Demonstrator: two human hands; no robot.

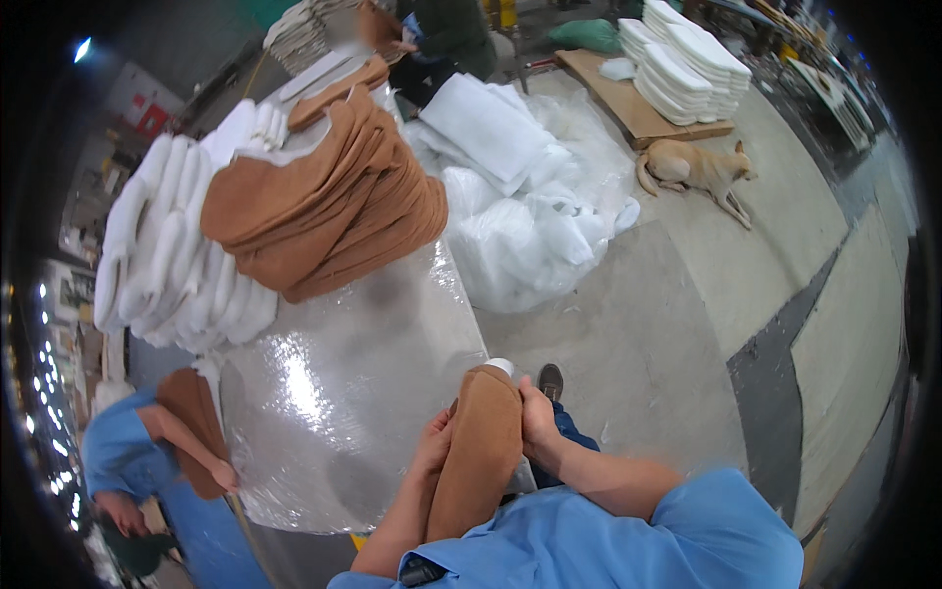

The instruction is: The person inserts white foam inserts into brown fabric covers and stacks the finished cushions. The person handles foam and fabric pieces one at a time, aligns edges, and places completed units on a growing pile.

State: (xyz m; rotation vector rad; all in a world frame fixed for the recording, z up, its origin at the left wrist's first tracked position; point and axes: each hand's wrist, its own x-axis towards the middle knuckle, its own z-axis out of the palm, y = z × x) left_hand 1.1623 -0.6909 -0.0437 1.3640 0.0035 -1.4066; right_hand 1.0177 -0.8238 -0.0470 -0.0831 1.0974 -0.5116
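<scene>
In front of my body I hold a brown fabric cushion cover point(478, 447), its long shape running down toward my shirt. White padding point(500, 366) shows at its far end. My left hand point(434, 442) is closed on the cover's left edge, and my right hand point(538, 417) grips the right edge near the far end. Both hands are just over the near right edge of the plastic-covered table point(353, 402). Farther back on that table lies a thick stack of brown fabric covers point(329, 196). Left of it is a heap of white padded pieces point(177, 236).
A co-worker in a blue shirt point(123, 447) handles another brown piece point(201, 432) at the table's left. A clear plastic bag of white padding point(535, 240) sits on the floor. Beyond it are a dog point(692, 167) and a board point(599, 83) bearing white stacked pads point(687, 69).
</scene>
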